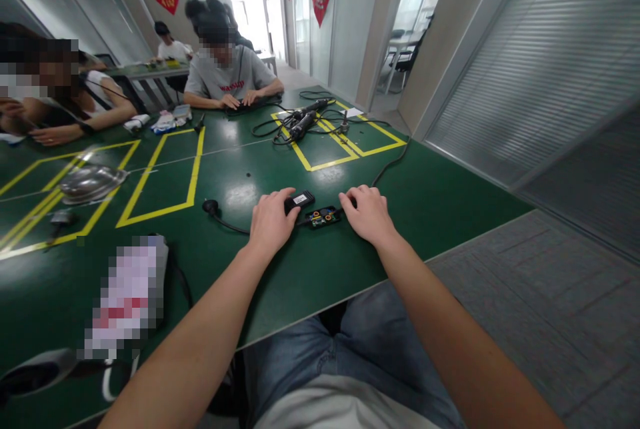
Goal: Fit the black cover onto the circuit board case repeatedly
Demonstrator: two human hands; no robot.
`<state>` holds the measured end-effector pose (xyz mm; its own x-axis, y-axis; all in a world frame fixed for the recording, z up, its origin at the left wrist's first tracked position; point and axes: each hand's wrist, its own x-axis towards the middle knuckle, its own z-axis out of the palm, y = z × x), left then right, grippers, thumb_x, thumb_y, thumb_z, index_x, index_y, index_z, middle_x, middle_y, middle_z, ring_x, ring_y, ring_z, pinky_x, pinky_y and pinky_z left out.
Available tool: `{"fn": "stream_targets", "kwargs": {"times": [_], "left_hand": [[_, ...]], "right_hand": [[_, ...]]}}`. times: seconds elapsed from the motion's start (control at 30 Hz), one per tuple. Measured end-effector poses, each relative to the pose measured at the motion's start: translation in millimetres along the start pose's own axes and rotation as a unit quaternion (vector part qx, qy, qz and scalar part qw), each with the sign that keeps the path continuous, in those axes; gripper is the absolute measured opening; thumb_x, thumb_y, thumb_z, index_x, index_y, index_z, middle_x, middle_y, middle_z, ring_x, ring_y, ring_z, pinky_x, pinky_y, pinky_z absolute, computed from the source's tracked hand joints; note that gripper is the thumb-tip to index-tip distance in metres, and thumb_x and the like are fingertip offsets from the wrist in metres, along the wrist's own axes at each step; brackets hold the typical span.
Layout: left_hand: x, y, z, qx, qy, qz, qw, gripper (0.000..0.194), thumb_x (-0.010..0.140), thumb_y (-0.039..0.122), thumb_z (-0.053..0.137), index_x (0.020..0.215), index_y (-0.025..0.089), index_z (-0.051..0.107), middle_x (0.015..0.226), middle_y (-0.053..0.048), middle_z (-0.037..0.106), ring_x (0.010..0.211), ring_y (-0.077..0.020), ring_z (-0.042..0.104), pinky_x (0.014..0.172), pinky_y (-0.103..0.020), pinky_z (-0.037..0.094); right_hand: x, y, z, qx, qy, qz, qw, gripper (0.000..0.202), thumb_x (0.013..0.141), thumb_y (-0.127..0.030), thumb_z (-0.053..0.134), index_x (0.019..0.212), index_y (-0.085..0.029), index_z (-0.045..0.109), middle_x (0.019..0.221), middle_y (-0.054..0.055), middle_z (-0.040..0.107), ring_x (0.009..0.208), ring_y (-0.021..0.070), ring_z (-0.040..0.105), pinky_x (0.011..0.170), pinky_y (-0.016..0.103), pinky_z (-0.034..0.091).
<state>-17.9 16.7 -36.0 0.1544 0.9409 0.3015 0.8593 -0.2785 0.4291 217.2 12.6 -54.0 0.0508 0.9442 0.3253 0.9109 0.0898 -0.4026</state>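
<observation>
L hand (273, 221) pinches blk casing piece (301, 200) w/ white label btwn thumb & fingers. Open PCB (324, 217) w/ orange coils sits on green counter (450, 206) btwn hands. R hand (369, 214), fingers curled, is just beside PCB's R end; can't tell if gripping. Blk plug (211, 206) lies far L.

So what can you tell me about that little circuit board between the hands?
The board looks rectangular and lies face up, apparently in a dark, plastic-looking shell on the table. Two orange-rimmed round parts stand out. It sits slightly skewed between the left hand and right hand; finger contact is unclear.
</observation>
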Motion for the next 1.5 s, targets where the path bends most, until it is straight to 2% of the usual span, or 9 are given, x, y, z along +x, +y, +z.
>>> {"fn": "stream_targets", "kwargs": {"times": [0.17,0.27,0.37,0.5,0.77,1.03,1.2,1.37,1.5], "left_hand": [[-5,14,-7.3,-0.055,0.009,0.108,0.993,0.037,0.104,0.027,0.064,0.140,0.023,0.069,0.132,-0.011,0.075,0.121,-0.0304,0.066,0.111,-0.051,0.052],[-9,19,-7.8,-0.064,-0.049,0.170,0.982,0.035,0.104,0.028,0.063,0.137,0.024,0.073,0.128,-0.010,0.075,0.118,-0.0294,0.065,0.110,-0.050,0.053],[-11,20,-7.1,-0.055,-0.090,0.185,0.977,0.032,0.103,0.028,0.064,0.132,0.024,0.078,0.121,-0.010,0.075,0.113,-0.0294,0.065,0.106,-0.051,0.055],[-11,21,-7.9,-0.052,-0.086,0.185,0.978,0.032,0.100,0.027,0.069,0.130,0.025,0.079,0.117,-0.010,0.074,0.111,-0.0294,0.064,0.104,-0.050,0.056],[-9,21,-9.6,-0.065,-0.110,0.158,0.979,0.033,0.097,0.028,0.072,0.129,0.024,0.078,0.108,-0.007,0.072,0.108,-0.0283,0.067,0.102,-0.046,0.057],[-8,21,-9.5,-0.060,-0.115,0.155,0.979,0.034,0.095,0.028,0.074,0.129,0.024,0.077,0.108,-0.007,0.072,0.108,-0.0287,0.066,0.103,-0.046,0.056],[-8,21,-8.1,-0.073,-0.114,0.149,0.980,0.034,0.095,0.027,0.074,0.129,0.022,0.075,0.111,-0.007,0.074,0.109,-0.0285,0.067,0.105,-0.046,0.055],[-8,18,-2.2,-0.115,-0.089,0.098,0.985,0.050,0.094,0.022,0.073,0.143,0.020,0.065,0.120,-0.008,0.077,0.108,-0.0272,0.069,0.104,-0.046,0.056],[-5,17,0.5,-0.133,-0.069,0.047,0.988,0.046,0.096,0.023,0.071,0.142,0.022,0.063,0.123,-0.009,0.078,0.106,-0.0261,0.072,0.102,-0.046,0.057]], "right_hand": [[0,-1,-1,0.005,0.001,0.001,1.000,0.040,0.110,-0.045,0.045,0.084,-0.025,0.068,0.104,0.012,0.071,0.105,0.0314,0.061,0.089,0.044,0.045],[-1,-1,-1,0.007,-0.002,-0.001,1.000,0.041,0.110,-0.048,0.045,0.085,-0.025,0.069,0.105,0.011,0.072,0.106,0.0317,0.061,0.091,0.045,0.045],[-1,-3,-1,0.009,-0.003,-0.009,1.000,0.040,0.107,-0.053,0.051,0.084,-0.026,0.070,0.105,0.011,0.072,0.108,0.0325,0.061,0.093,0.046,0.045],[-2,-4,-1,0.012,-0.002,-0.009,1.000,0.036,0.103,-0.056,0.059,0.086,-0.027,0.073,0.106,0.010,0.071,0.109,0.0330,0.060,0.093,0.046,0.045],[-1,-1,0,0.018,-0.006,-0.015,1.000,0.037,0.103,-0.056,0.059,0.086,-0.027,0.074,0.107,0.011,0.072,0.108,0.0329,0.060,0.094,0.047,0.044],[0,-3,-2,0.016,-0.020,0.008,1.000,0.033,0.099,-0.056,0.067,0.085,-0.027,0.074,0.107,0.008,0.071,0.110,0.0319,0.061,0.095,0.045,0.044],[0,-4,-3,0.007,-0.024,0.004,1.000,0.036,0.103,-0.054,0.061,0.087,-0.026,0.075,0.110,0.010,0.072,0.109,0.0318,0.061,0.093,0.044,0.044],[1,0,-3,0.007,-0.026,0.008,1.000,0.041,0.110,-0.046,0.047,0.088,-0.025,0.074,0.109,0.011,0.072,0.108,0.0315,0.062,0.091,0.044,0.043],[1,1,-1,0.000,-0.017,-0.003,1.000,0.037,0.109,-0.042,0.050,0.086,-0.024,0.072,0.109,0.012,0.072,0.107,0.0312,0.062,0.088,0.043,0.043]]}}
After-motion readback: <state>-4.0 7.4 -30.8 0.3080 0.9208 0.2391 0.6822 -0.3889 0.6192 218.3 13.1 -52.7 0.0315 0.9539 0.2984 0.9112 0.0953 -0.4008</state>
